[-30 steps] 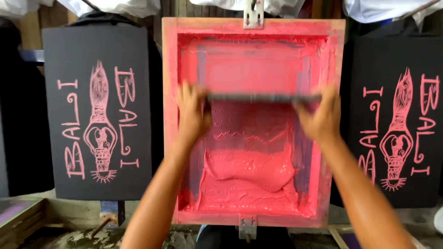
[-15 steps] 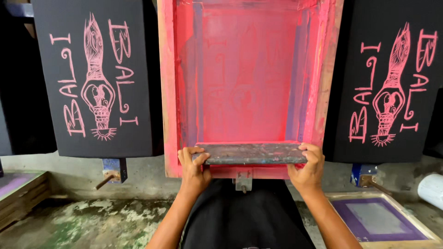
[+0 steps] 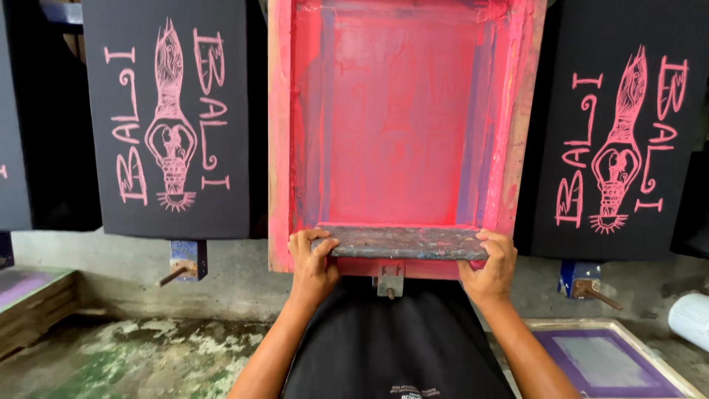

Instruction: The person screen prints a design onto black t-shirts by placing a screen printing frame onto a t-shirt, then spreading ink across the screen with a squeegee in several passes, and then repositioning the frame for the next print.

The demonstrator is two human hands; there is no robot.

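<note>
A wooden screen-printing frame (image 3: 279, 148), soaked in pink ink, fills the middle of the head view. A long grey squeegee (image 3: 406, 242) lies across its near edge. My left hand (image 3: 312, 262) grips the squeegee's left end and my right hand (image 3: 489, 264) grips its right end. The mesh above the squeegee is wiped to a thin pink film with a faint design showing through. Below the frame a black shirt (image 3: 391, 347) lies on a platen between my forearms.
Black shirts with a pink printed figure and lettering sit on platens at left (image 3: 166, 118) and right (image 3: 620, 133). A purple-meshed screen (image 3: 613, 362) lies on the floor at lower right, a white roll (image 3: 690, 318) beside it. Wooden boards (image 3: 33, 303) are at lower left.
The squeegee was pulled from the middle of the screen down to its near edge, spreading the pooled pink ink thin. My view tilted lower.
</note>
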